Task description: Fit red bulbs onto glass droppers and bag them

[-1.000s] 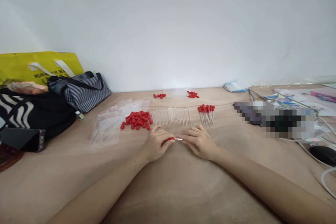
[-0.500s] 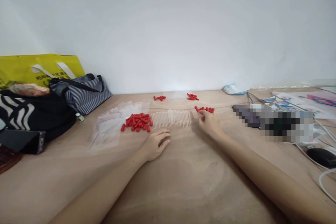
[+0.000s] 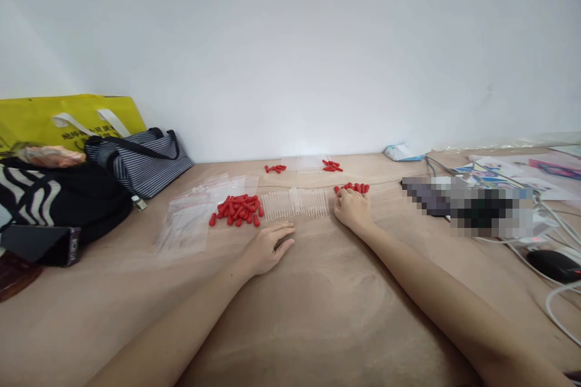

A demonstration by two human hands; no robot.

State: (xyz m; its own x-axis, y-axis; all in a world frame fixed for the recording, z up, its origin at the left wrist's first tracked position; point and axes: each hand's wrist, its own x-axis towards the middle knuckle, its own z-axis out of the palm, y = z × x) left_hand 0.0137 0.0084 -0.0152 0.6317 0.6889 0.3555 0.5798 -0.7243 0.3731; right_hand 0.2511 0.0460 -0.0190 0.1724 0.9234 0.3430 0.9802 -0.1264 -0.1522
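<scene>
Seen from the left hand [image 3: 270, 248], clear zip bags [image 3: 186, 224] are set between nine and ten o'clock on the worktop [image 3: 290, 326] and heaped red bulbs [image 3: 236, 208] at eleven, that hand being rested loosely opened, nothing seen in it, with clear tubes [image 3: 297, 202] lined up at one. The right hand [image 3: 353, 210] is curled at some red-topped pieces [image 3: 361, 187] towards its twelve o'clock, its grip hidden; placement is judged under way, a gentle release being called for without the tubes being brushed. Towards four o'clock, a mouse [image 3: 556, 265] is placed well apart, obstructing nothing.
</scene>
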